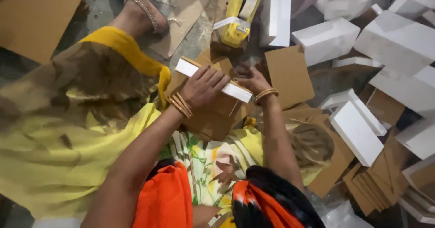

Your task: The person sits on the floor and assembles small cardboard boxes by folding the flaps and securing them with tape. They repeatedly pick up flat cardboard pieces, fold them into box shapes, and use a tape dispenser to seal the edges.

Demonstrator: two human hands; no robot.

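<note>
Over my lap | long white foam slab in brown cardboard sleeve [213, 81] runs upper-left to lower-right | my left hand [204, 86] clasps its middle | right hand [250, 79] pinches the far-right end.

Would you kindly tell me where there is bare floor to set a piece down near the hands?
Bare grey floor shows at top left, between the large cardboard sheet and the foot. A narrow strip lies by the yellow tape dispenser. Right of the hands, white boxes and cardboard pieces crowd everything.

grey concrete floor [97, 1], dim light
</note>
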